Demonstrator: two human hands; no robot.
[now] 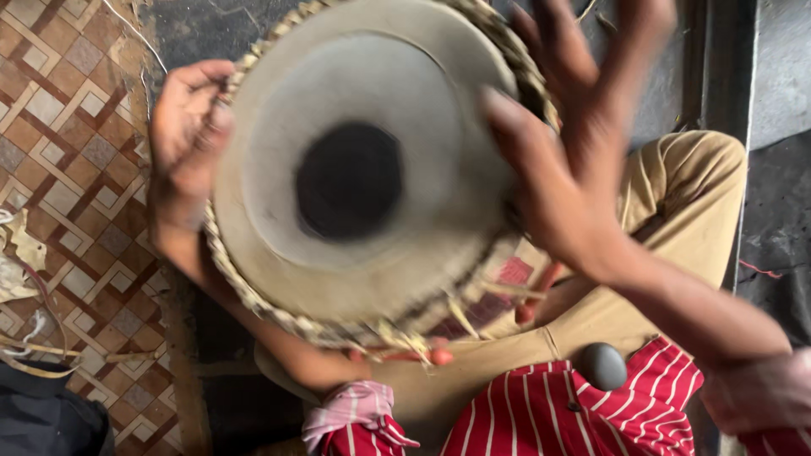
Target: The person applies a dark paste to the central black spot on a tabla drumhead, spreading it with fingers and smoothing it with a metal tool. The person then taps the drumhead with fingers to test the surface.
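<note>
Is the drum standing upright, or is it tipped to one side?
Upright or nearly so: the drum shows its whole round head and black centre spot to the camera above. The left hand grips its braided rim.

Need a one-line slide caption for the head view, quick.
Left hand grips the braided rim of a tabla drum in the lap while the blurred right hand spreads over its skin.

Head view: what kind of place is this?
Probably a small floor-level workshop or home work corner, not a factory. The person sits low with a hand drum on the lap, left hand gripping its woven rim. There is patterned floor covering, a dark worn floor, and scraps at the edge.
</note>
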